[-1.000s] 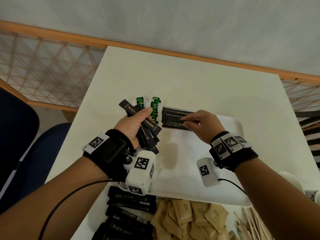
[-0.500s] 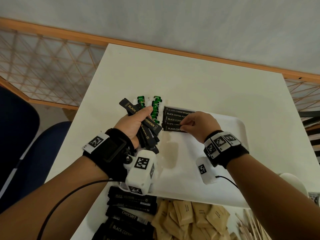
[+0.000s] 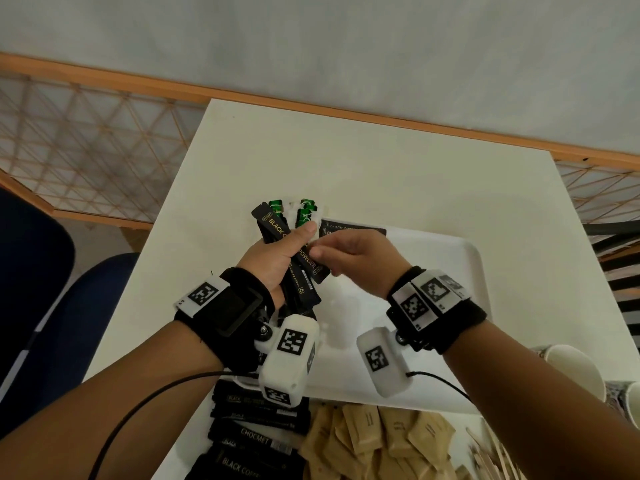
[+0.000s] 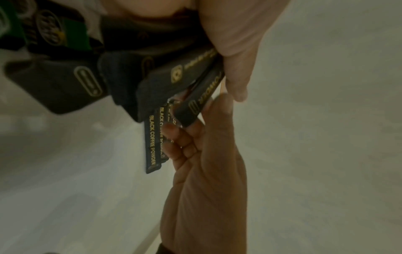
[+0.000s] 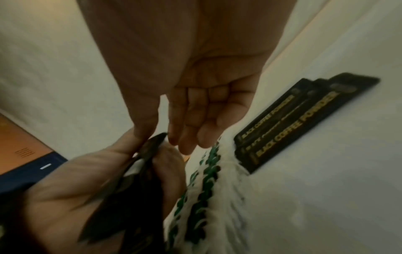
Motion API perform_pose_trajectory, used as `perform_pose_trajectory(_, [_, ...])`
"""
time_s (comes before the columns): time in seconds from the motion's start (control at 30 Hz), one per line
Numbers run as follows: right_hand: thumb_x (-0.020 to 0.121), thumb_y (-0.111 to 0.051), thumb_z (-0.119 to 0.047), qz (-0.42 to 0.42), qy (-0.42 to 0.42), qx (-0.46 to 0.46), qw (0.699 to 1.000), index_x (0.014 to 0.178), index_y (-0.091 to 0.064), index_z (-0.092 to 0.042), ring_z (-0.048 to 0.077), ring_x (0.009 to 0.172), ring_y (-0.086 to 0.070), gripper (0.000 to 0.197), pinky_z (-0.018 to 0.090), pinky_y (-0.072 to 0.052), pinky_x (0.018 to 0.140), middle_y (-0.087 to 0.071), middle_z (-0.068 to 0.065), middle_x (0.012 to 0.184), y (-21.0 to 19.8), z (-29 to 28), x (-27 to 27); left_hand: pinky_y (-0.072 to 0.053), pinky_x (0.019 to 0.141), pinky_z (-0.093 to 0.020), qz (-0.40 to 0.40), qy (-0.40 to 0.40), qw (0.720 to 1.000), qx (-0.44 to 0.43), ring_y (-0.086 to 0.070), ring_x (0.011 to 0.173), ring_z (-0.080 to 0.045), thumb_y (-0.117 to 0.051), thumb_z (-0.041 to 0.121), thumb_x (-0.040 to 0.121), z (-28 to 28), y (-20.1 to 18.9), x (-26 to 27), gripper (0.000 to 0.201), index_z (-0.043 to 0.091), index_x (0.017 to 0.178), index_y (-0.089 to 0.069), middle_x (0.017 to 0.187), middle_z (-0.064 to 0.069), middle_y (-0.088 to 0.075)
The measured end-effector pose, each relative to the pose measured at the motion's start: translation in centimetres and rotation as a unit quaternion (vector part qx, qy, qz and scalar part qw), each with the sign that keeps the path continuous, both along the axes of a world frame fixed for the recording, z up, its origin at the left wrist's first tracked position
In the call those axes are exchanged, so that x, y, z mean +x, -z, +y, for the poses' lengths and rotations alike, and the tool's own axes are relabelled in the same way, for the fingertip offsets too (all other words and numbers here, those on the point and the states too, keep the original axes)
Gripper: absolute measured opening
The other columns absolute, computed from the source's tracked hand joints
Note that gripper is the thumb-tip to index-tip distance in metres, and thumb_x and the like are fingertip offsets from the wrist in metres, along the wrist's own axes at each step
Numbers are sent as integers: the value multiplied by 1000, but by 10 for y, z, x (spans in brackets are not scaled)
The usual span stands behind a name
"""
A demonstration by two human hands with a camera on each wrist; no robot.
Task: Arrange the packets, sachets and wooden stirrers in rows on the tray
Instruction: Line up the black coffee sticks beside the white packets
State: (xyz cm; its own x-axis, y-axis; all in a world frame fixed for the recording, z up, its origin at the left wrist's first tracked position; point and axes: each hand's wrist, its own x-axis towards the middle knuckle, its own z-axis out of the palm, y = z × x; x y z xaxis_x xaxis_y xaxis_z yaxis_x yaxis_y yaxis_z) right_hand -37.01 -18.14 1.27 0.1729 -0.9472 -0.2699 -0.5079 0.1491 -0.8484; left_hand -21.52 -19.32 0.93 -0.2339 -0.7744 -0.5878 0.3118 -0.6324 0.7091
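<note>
One white tray sits on the table and serves as the landmark. Beyond its near edge, off the tray, lie three loose heaps: black coffee sticks toward the left, brown paper sachets in the middle, and wooden stirrers to the right, too blurred and cropped to count. At least six black sticks and about a dozen sachets show there; both piles overlap and run out of view.

On the tray's far left corner a row of black sticks lies flat, side by side; the right wrist view shows three, perhaps four. Just left of them lie green-and-white sachets, at least three.

Above that same left side the left hand grips a fanned bundle of sticks, thumb clamped across the top; at least five show in the left wrist view. The right hand pinches the end of the outermost stick between thumb and fingertips, the remaining fingers loosely extended.

These sticks look light, slim and slightly stiff with glossy, probably slippery film, so several could slide out together. Taking one by its flat sealed end, as now, seems soundest. The paper sachets should be soft and easy to crease; the stirrers light, rigid and best lifted near mid-length.
</note>
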Motion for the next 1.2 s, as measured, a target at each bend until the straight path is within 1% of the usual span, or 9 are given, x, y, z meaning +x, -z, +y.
perform_pose_trajectory(0.1, [83,-71,-31,-8,-3,5,1000,91,-71,-34,4,64,-60,8,25,-54,70,-73,3,80,-6,1,7,-55,59,-33,6,-1,1000,1,-68,66,-27,-74,35,75,0,1,0,48,0,106,-65,81,-14,-68])
perform_pose_trajectory(0.2, [85,-70,-20,-47,44,29,997,88,-72,-28,3,66,-61,9,19,-52,70,-72,-5,77,-10,-3,-4,-52,50,-25,-3,-22,1000,18,-55,51,-17,-76,33,71,-1,2,5,30,8,79,-61,66,-6,-55])
perform_pose_trajectory(0.37, [85,-67,-26,211,40,-40,976,92,-73,-29,0,66,-55,10,17,-41,63,-59,-18,69,2,-5,-49,-53,52,-24,-5,-54,998,27,-54,46,-13,-71,24,83,-6,5,20,22,11,71,-57,58,-2,-54])
perform_pose_trajectory(0.57, [83,-67,-26,310,-13,18,950,91,-75,-32,10,83,-56,12,22,-38,74,-58,-13,80,16,2,-63,-53,50,-23,3,-66,997,40,-54,43,-13,-71,26,82,-9,5,24,28,11,65,-54,56,-3,-53])
perform_pose_trajectory(0.7, [80,-71,-27,295,16,19,955,84,-72,-36,6,76,-54,10,22,-39,71,-55,-22,70,23,2,-62,-52,52,-25,-4,-59,998,31,-54,45,-14,-70,26,83,-8,6,21,25,12,68,-55,59,-3,-53])
perform_pose_trajectory(0.87, [79,-72,-27,285,45,6,958,78,-64,-36,8,76,-56,12,24,-42,70,-58,-17,74,30,0,-60,-53,51,-24,-7,-52,998,34,-53,49,-15,-70,26,83,-10,7,20,25,12,70,-55,65,-4,-52])
perform_pose_trajectory(0.97, [79,-71,-29,277,68,-19,958,87,-60,-33,9,81,-53,14,24,-41,73,-55,-10,86,35,2,-63,-52,50,-24,-11,-50,998,27,-53,49,-14,-69,25,84,-9,7,18,24,11,70,-55,64,-4,-51])
perform_pose_trajectory(1.1, [82,-61,-15,228,161,-13,960,101,-52,-25,12,81,-54,23,19,-39,60,-56,-4,90,39,7,-71,-52,49,-23,-12,-48,998,26,-54,47,-13,-69,25,84,-8,8,17,24,12,70,-55,62,-2,-52])
perform_pose_trajectory(1.2, [81,-60,-10,167,210,35,963,114,-48,-22,20,85,-61,37,26,-47,62,-60,0,92,42,10,-71,-52,49,-24,-11,-49,998,27,-55,46,-12,-70,25,84,-7,9,15,24,12,70,-55,60,-1,-53])
